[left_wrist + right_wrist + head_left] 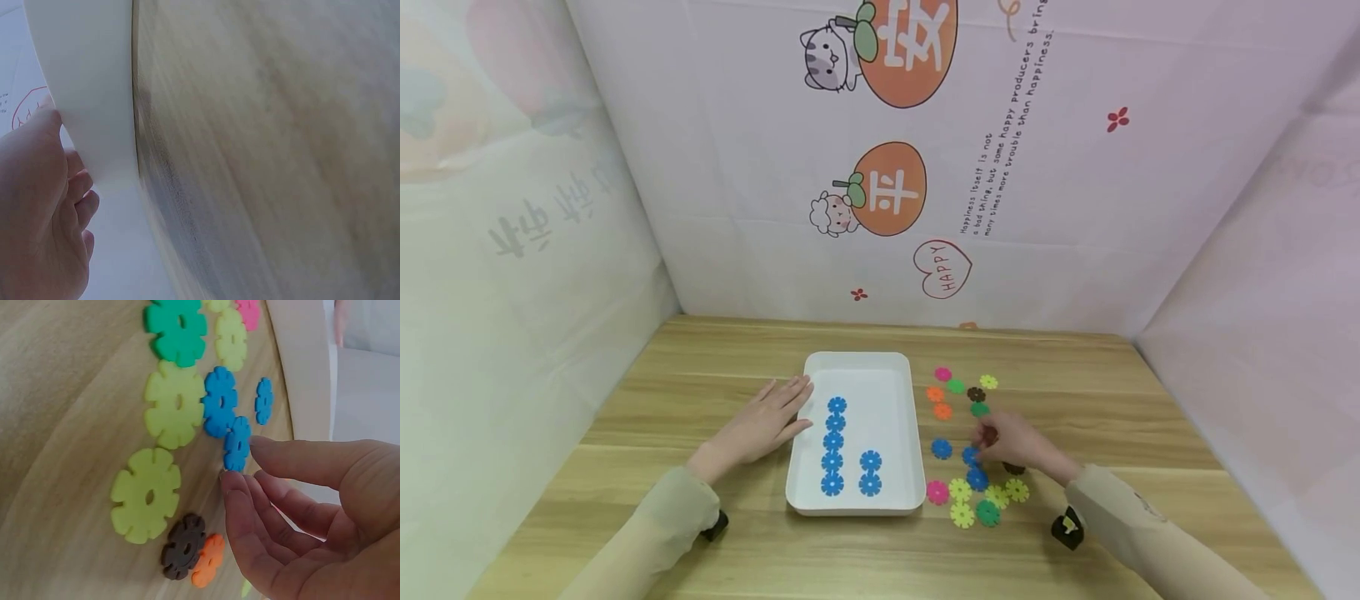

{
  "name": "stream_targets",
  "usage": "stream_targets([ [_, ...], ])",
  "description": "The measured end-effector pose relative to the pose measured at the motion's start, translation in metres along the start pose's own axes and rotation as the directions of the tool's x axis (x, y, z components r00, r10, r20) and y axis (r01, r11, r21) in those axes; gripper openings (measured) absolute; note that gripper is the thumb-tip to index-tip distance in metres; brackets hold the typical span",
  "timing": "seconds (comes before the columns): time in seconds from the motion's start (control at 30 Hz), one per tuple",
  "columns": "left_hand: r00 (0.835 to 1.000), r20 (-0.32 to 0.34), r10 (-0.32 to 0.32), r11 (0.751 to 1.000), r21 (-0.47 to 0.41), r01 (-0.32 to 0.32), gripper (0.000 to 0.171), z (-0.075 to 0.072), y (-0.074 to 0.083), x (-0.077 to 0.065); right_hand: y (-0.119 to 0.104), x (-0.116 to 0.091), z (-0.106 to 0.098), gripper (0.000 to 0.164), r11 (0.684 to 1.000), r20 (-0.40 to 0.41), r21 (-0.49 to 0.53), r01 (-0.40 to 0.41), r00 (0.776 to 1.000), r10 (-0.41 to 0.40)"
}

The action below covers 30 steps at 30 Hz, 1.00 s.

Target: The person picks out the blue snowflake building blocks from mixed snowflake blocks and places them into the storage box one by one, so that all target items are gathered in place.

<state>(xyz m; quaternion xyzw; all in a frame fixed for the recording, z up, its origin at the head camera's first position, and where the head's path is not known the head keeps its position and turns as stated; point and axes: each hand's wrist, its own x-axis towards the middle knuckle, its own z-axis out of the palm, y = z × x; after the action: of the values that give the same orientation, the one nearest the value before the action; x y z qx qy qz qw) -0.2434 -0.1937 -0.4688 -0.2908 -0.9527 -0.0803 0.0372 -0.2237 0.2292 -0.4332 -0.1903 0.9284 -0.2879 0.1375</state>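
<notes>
On the left side of the white tray, my left hand rests over the rim with its fingers extended. The left wrist view shows that hand against the tray's outer wall. Inside the tray, several blue snowflake discs form a column, with two more blue discs to its right. My right hand is right of the tray, thumb and index fingertips pinching the edge of a blue snowflake disc. This disc touches or lies close to another blue disc.
Loose snowflake discs lie around the right hand: yellow, green, pink, orange, dark brown and a further blue disc. A printed white cloth hangs behind the wooden table and along both sides.
</notes>
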Motion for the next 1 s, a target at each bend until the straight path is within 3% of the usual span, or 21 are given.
stream_targets([
  [0.47,1.0,-0.001,-0.004,1.0,0.003,0.004,0.066,0.0008,-0.0002,-0.0002,0.0032,0.0039,0.0096,0.021,0.996,-0.038,-0.074,-0.045,0.998,0.042],
  [0.8,1.0,-0.001,-0.004,1.0,0.003,0.005,0.066,0.0003,0.001,-0.0008,0.0039,0.0042,0.0079,0.025,0.998,-0.023,-0.04,-0.056,0.998,0.055],
  [1.0,1.0,-0.009,-0.002,1.0,0.003,0.002,0.066,-0.0008,0.0014,-0.0008,0.0027,0.0046,0.0026,0.013,0.998,0.008,0.022,-0.063,0.998,0.063],
])
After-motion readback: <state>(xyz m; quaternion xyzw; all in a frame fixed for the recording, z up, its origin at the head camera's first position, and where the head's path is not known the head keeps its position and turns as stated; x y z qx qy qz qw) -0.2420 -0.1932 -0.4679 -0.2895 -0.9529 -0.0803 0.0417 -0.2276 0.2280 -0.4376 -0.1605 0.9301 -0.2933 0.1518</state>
